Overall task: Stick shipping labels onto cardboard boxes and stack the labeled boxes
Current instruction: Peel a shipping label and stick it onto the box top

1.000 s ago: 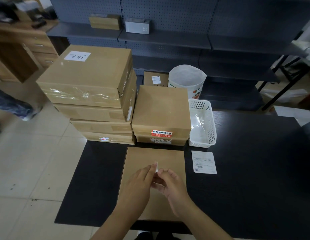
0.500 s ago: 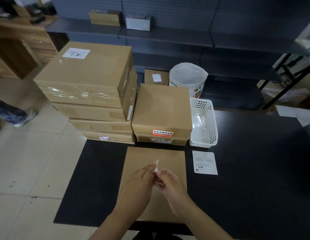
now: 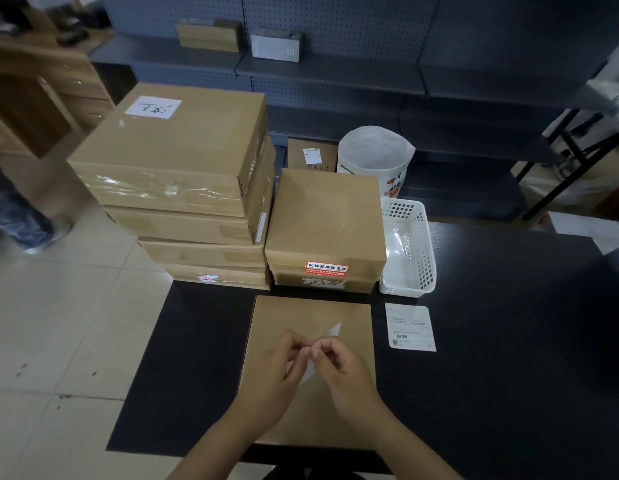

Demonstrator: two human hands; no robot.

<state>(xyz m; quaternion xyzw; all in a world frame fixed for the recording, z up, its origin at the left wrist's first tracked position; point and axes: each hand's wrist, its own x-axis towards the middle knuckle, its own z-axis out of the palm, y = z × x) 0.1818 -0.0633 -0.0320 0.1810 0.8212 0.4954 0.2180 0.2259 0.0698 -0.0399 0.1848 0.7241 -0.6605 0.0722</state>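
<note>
A flat cardboard box (image 3: 283, 313) lies on the black table (image 3: 508, 341) right in front of me. Above it, my left hand (image 3: 270, 379) and my right hand (image 3: 346, 368) meet and pinch a white label (image 3: 332, 331) between their fingertips; one corner of it sticks up and a part hangs below the fingers. Another printed shipping label (image 3: 410, 327) lies flat on the table to the right of the box. Behind stand a tall stack of cardboard boxes (image 3: 183, 174) at the left and a lower box pile (image 3: 325, 220) with a red sticker.
A white plastic basket (image 3: 410, 251) sits right of the lower pile. Behind it are a white bucket (image 3: 373, 157) and a small labelled box (image 3: 311, 155). Dark shelving (image 3: 335, 71) runs along the back. A person's leg (image 3: 13, 216) is at the far left on the tiled floor.
The label has opened out between my fingertips: more of its white sheet shows above and below the fingers. Both hands stay over the flat box.
</note>
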